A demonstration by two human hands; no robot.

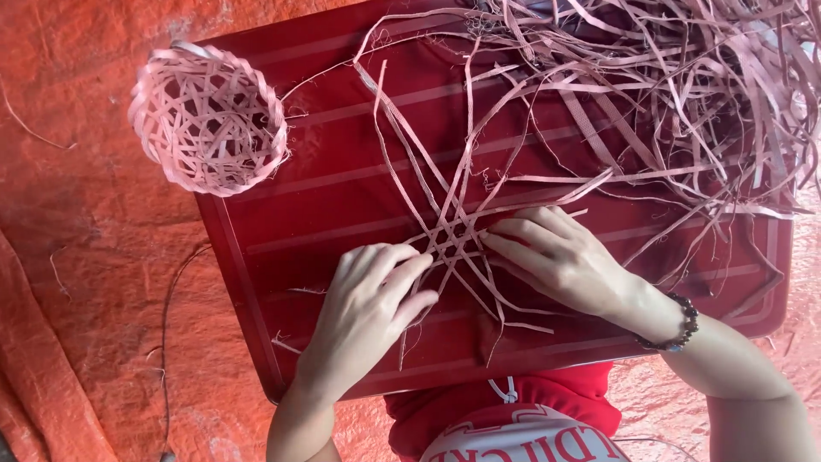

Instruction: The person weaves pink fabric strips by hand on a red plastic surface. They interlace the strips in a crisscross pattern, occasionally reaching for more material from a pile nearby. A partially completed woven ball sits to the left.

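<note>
The left hand lies flat on the dark red surface, its fingers spread and pressing down the near-left edge of a small woven start of pale strips; they pinch nothing that shows. The right hand comes in from the right, fingers bent over the same crossing and pressing its right side, a dark bead bracelet on the wrist. The woven start sits on the near middle of the surface, between the two hands.

From the crossing, long flat strips fan out like a star; the longest run far and left toward the far edge, others trail near toward the person's red shirt. At far right a loose heap of strips sprawls over the surface and spills off its edge, some ends reaching the right hand's side. At far left a small round woven basket lies tipped over the surface's corner, its open mouth showing nothing inside. An orange sheet lies under everything.
</note>
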